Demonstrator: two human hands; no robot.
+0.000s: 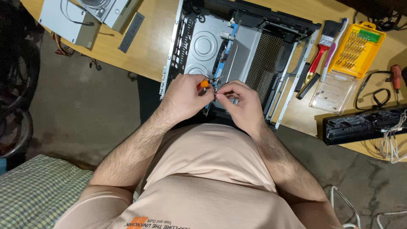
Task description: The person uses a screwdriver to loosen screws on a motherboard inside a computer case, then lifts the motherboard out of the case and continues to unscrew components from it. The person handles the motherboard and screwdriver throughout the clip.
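Orange-handled screwdriver (204,84) gripped in left hand (185,96), small part pinched by right hand (240,103), both held over open computer case (237,46) on counter (148,46)

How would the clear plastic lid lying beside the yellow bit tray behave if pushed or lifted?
The clear plastic lid looks thin and hollow, so probably light. Lying flat on the wooden desk, it would likely slide rather than tip. It may flex if lifted by a corner.

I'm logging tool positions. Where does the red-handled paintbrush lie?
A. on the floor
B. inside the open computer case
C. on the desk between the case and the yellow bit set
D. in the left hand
C: the paintbrush lies on the desk, right of the computer case and beside the yellow bit set.
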